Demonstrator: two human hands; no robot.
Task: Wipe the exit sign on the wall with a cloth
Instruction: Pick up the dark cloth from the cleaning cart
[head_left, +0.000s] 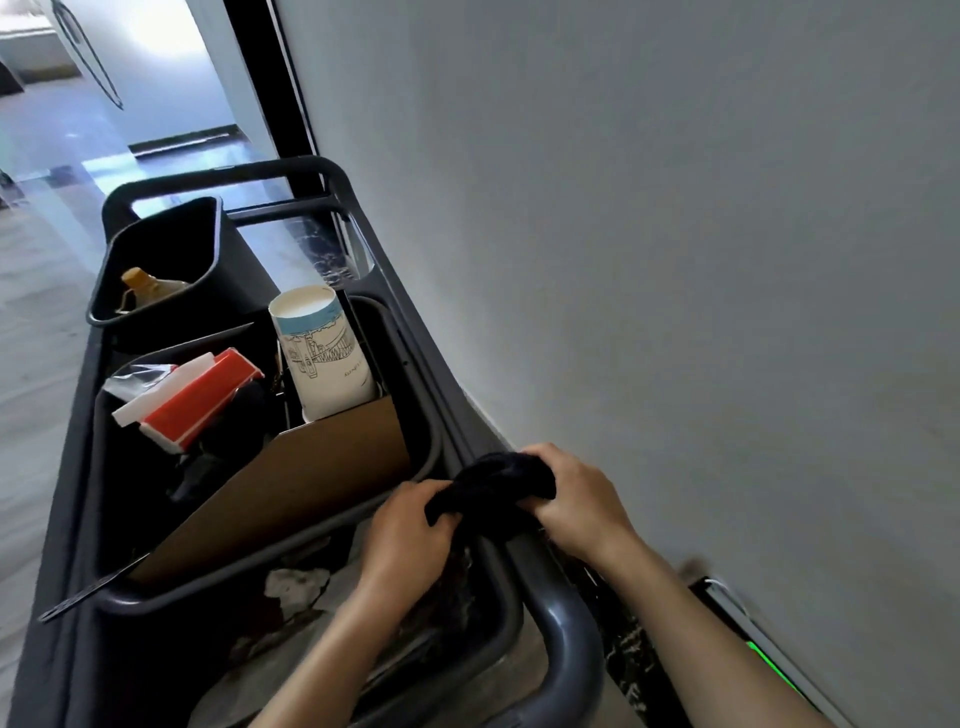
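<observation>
The wiping is judged not yet begun. A dark cloth (493, 480), bunched and soft-looking, is gripped at its ends by the left hand (410, 535) and the right hand (576, 499), both grips clenched on it, above the cart (566, 639). The exit sign (763, 660), glowing green, is mounted low on the wall (649, 234), near the right forearm, untouched.
</observation>
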